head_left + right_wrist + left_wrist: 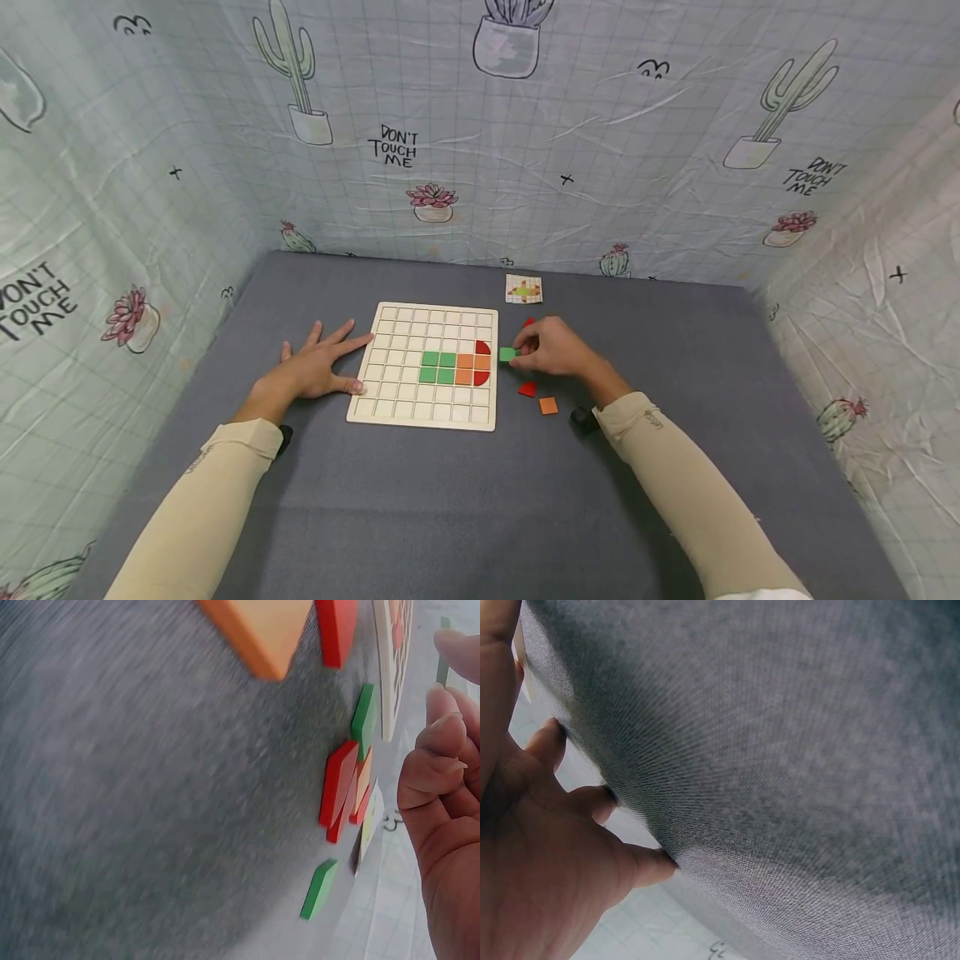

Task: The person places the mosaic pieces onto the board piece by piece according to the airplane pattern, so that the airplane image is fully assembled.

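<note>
Pale wooden grid board (397,375) is lying partly filled on the dark grey cloth (405,492).
Four flat green squares (430,358), three orange squares (465,361) and two red quarter-circles (482,347) are occupying cells; a loose orange square (548,406) and loose red pieces (528,389) are lying unplaced. The right hand (555,346) is pinching a green square tile (507,354) just beside the board; the left hand (311,368), fingers spread, is touching its left edge.
</note>
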Demonstrator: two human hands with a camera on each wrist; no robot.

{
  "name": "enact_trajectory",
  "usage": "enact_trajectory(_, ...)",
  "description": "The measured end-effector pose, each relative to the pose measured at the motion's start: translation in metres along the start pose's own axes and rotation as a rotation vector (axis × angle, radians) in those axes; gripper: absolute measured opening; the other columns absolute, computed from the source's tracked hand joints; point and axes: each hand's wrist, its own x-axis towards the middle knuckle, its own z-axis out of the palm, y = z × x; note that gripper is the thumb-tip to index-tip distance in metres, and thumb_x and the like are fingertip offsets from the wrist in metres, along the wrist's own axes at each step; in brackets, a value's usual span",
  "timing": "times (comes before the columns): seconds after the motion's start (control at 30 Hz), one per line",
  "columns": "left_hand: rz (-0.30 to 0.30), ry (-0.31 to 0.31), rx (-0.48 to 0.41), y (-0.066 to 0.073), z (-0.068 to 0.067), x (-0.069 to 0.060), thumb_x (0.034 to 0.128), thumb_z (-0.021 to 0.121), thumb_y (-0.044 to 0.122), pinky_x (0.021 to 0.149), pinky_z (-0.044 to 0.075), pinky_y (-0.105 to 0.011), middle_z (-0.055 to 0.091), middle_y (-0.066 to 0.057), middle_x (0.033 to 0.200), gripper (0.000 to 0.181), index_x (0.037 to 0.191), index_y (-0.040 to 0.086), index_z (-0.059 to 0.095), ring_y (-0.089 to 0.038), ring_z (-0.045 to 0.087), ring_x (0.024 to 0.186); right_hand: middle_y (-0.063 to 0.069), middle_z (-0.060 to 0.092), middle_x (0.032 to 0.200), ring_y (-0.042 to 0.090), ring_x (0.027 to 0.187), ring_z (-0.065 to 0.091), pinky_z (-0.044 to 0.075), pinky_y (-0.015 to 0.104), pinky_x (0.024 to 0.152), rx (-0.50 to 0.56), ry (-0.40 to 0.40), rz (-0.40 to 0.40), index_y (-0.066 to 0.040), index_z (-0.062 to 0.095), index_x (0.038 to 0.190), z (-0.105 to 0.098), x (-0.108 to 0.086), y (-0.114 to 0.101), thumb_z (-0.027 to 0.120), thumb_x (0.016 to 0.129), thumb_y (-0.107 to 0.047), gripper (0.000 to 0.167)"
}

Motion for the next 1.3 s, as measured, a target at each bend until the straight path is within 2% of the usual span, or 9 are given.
enact_trajectory(0.47, -0.001, 0.003, 0.015, 0.0, 0.0, 0.0, 0.0801, 0.077, 0.068, 0.111, -0.006, -0.089, 0.001, -0.007, 0.179, 0.104, 0.166, 0.038, 0.026, -0.055, -0.012, 0.159, 0.004, 0.074, 0.08, 0.007, 0.07, 0.062, 0.053, 0.024, 0.067, -0.011, -0.023, -0.026, -0.004, 0.08, 0.094, 0.012, 0.017, -0.02, 0.086, 0.084, -0.016, 0.017)
enact_trajectory(0.8, 0.003, 0.006, 0.012, 0.002, 0.0, -0.001, 0.0808, 0.075, 0.069, 0.11, -0.006, -0.09, 0.003, -0.007, 0.179, 0.103, 0.166, 0.038, 0.027, -0.056, -0.01, 0.159, 0.002, 0.074, 0.081, 0.008, 0.071, 0.062, 0.053, 0.024, 0.067, 0.011, -0.061, -0.038, -0.005, 0.08, 0.095, 0.026, 0.03, -0.028, 0.084, 0.086, -0.017, 0.015)
enact_trajectory(1.13, 0.007, 0.008, 0.015, 0.003, 0.0, -0.001, 0.0813, 0.075, 0.069, 0.11, -0.005, -0.09, 0.003, -0.008, 0.179, 0.103, 0.166, 0.038, 0.027, -0.057, -0.01, 0.158, 0.002, 0.074, 0.081, 0.006, 0.07, 0.062, 0.053, 0.022, 0.067, 0.012, -0.054, -0.066, -0.007, 0.08, 0.092, 0.039, 0.042, -0.036, 0.084, 0.086, -0.018, 0.013)
enact_trajectory(1.3, 0.005, 0.011, 0.018, 0.0, 0.001, 0.0, 0.0808, 0.075, 0.069, 0.111, -0.005, -0.09, 0.003, -0.007, 0.179, 0.103, 0.166, 0.038, 0.026, -0.056, -0.01, 0.159, 0.001, 0.074, 0.082, 0.006, 0.073, 0.063, 0.053, 0.022, 0.069, -0.002, -0.075, -0.062, -0.007, 0.08, 0.094, 0.044, 0.048, -0.04, 0.083, 0.087, -0.018, 0.013)
